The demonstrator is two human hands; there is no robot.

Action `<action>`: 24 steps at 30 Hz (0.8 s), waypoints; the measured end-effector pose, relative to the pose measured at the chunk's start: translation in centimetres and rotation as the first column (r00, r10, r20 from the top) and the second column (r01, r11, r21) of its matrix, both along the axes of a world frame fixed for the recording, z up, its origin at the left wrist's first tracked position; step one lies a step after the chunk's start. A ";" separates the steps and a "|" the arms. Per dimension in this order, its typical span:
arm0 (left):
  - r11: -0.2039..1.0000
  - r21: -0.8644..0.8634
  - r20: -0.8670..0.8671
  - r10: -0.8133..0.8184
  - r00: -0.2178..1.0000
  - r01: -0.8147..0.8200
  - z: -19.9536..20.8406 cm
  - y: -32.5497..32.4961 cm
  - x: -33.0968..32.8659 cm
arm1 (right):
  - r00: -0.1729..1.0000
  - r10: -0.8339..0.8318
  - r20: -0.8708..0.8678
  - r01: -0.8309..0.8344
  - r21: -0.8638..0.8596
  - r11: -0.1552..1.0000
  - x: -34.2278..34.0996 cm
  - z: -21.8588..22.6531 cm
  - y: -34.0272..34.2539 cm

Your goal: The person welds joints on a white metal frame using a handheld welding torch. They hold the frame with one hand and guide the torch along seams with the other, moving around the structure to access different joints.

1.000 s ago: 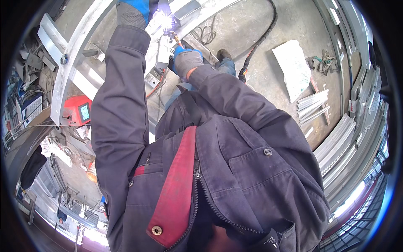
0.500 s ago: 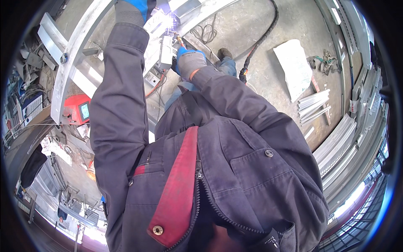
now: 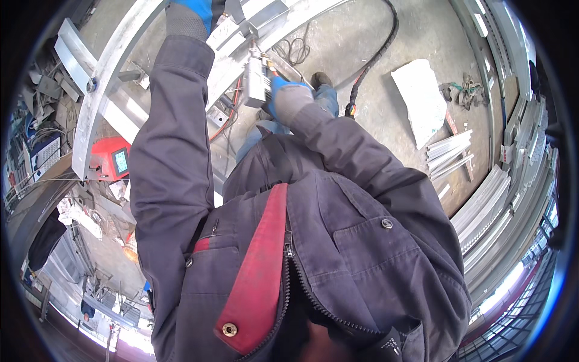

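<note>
My right hand (image 3: 291,99), in a blue and grey glove, is closed round a welding gun (image 3: 256,81) with a silver box-shaped body. The gun's tip points up toward the joint of a silver metal frame (image 3: 295,21), beside a short block-like metal piece (image 3: 265,17). At the top edge my left hand (image 3: 192,17), also gloved in blue and grey, is beside the metal pieces. Its fingers are mostly cut off by the picture's edge, so their grip cannot be seen.
A curved metal bar (image 3: 108,78) runs along the left, near a red box with a lit screen (image 3: 111,158). A thick black hose (image 3: 386,48) crosses the floor. At right lie a white sack (image 3: 421,99), thin metal strips (image 3: 449,151) and stacked long profiles (image 3: 488,199).
The bright light at the gun's tip has gone out. My right hand and the welding gun have moved right and slightly toward me, away from the joint. My left hand has stayed almost still.
</note>
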State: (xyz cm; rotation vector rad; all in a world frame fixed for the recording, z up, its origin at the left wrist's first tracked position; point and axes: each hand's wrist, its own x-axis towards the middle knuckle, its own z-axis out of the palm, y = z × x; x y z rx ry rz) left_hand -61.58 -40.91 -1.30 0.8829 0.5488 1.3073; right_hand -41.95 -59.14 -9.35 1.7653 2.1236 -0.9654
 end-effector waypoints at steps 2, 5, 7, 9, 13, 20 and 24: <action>0.999 -0.044 0.023 -0.024 0.999 0.025 -0.2 -0.1 -0.3 | 1.000 0.000 -0.022 0.000 0.009 1.000 3.1 0.7 -1.1; 0.987 0.035 -0.258 0.159 0.953 -0.155 -0.3 0.2 0.2 | 0.999 -0.053 0.003 0.051 0.198 0.979 6.7 1.5 -2.3; 0.967 0.069 -0.428 0.250 0.868 -0.244 0.1 0.1 0.8 | 0.994 -0.109 -0.008 0.107 0.268 0.958 9.1 2.2 -2.6; 0.949 0.048 -0.456 0.298 0.838 -0.312 0.8 -0.5 1.4 | 0.985 -0.173 -0.002 0.169 0.218 0.961 10.8 2.7 -1.7; 0.922 0.058 -0.475 0.363 0.802 -0.383 1.9 -1.3 2.4 | 0.975 -0.216 0.044 0.213 0.062 0.975 14.1 3.8 1.2; 0.847 0.061 -0.551 0.470 0.690 -0.528 0.7 -1.2 3.4 | 0.996 -0.094 0.001 0.093 0.109 0.990 18.0 4.4 9.1; 0.755 0.148 -0.625 0.572 0.532 -0.639 0.2 -1.5 4.8 | 1.000 0.020 0.017 -0.021 0.061 0.998 19.3 4.1 14.3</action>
